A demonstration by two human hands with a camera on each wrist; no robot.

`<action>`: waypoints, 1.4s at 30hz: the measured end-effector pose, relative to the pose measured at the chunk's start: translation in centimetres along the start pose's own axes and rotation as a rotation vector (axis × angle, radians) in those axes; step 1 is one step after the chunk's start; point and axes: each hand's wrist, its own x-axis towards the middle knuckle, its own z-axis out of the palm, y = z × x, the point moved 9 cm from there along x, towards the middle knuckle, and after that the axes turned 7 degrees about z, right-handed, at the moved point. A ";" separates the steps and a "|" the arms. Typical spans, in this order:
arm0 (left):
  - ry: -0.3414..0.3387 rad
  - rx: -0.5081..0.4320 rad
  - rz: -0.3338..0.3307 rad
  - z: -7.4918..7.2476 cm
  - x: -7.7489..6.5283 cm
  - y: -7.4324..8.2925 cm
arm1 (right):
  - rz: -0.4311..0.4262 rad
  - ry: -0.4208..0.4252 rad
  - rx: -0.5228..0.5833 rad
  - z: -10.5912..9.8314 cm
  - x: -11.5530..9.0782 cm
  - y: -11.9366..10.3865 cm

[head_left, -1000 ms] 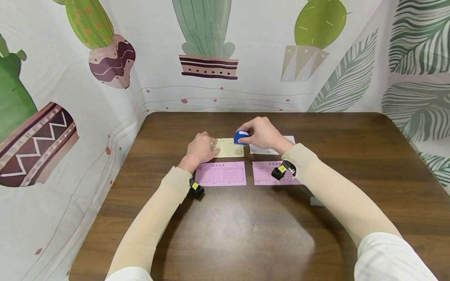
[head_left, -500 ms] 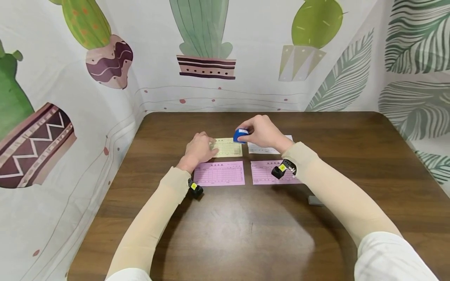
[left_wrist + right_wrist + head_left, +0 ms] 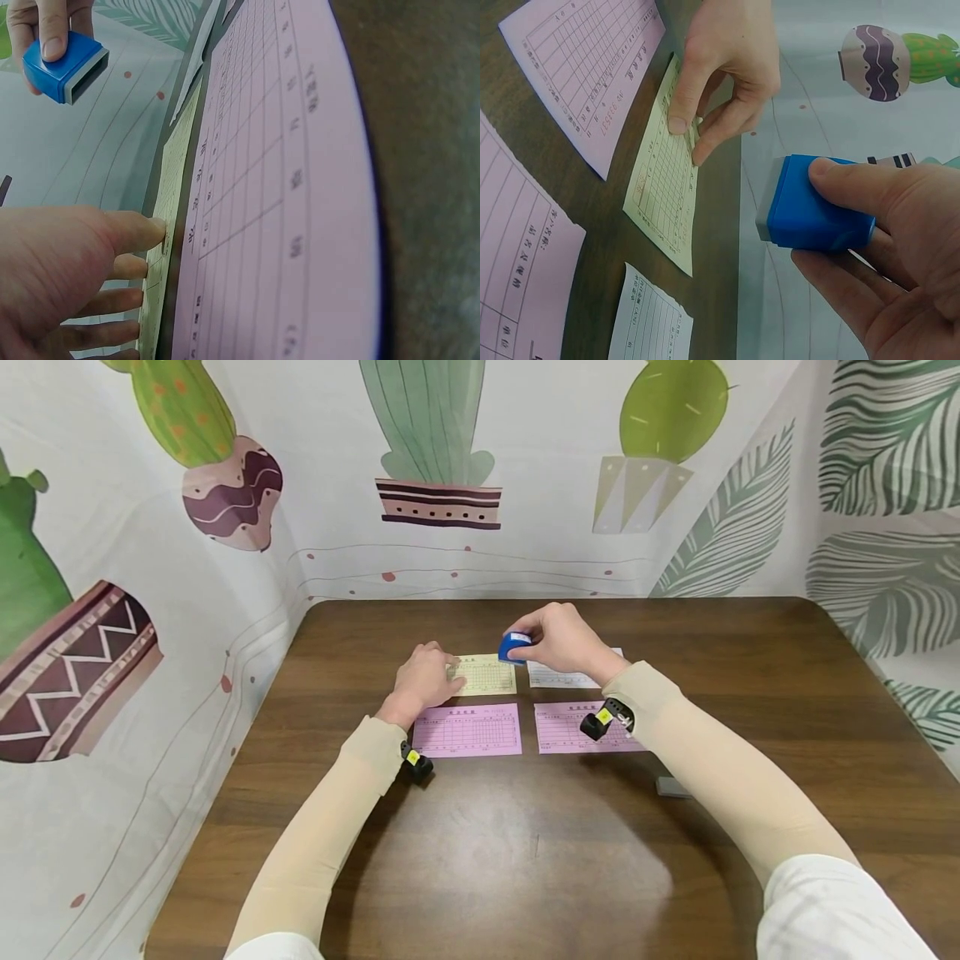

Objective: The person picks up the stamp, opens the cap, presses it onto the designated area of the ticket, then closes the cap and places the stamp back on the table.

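My right hand (image 3: pixel 564 637) pinches a blue self-inking stamp (image 3: pixel 514 647) between thumb and fingers. In the right wrist view the stamp (image 3: pixel 821 202) hangs in the air, apart from the paper, its grey base turned toward the table. My left hand (image 3: pixel 426 677) rests its fingertips on the left part of a yellow printed form (image 3: pixel 489 676), fingers spread and fairly straight. The left wrist view shows the left thumb (image 3: pixel 135 231) touching that yellow form (image 3: pixel 174 161). No stamp mark on the yellow form can be made out.
Two pink forms (image 3: pixel 468 731) lie nearer on the brown table (image 3: pixel 480 852). A white form (image 3: pixel 558 677) lies to the right of the yellow one, partly under the right wrist. A small grey flat block (image 3: pixel 672 787) sits beside the right forearm. A cactus-print cloth (image 3: pixel 555 560) hangs behind.
The right hand and the stamp have risen very slightly above the yellow form. The left hand stays on the paper. The whole view has shifted a little.
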 end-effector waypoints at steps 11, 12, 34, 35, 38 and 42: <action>-0.008 0.000 0.009 0.0 0.0 0.1 | 0.004 -0.001 0.001 -0.4 -0.2 0.4; -0.007 0.001 0.009 0.0 0.0 0.1 | 0.004 0.000 -0.001 -0.5 -0.2 0.4; 0.026 -0.035 -0.004 0.0 0.0 0.1 | 0.018 0.024 0.017 -1.8 -0.6 0.4; 0.026 -0.035 -0.003 0.1 0.0 0.1 | 0.018 0.024 0.016 -1.9 -0.6 0.4; 0.023 -0.030 -0.002 0.1 0.0 0.2 | 0.015 0.032 0.011 -2.1 -0.8 0.5; 0.019 -0.022 0.002 0.0 -0.1 0.3 | 0.016 0.042 0.011 -2.4 -1.0 0.6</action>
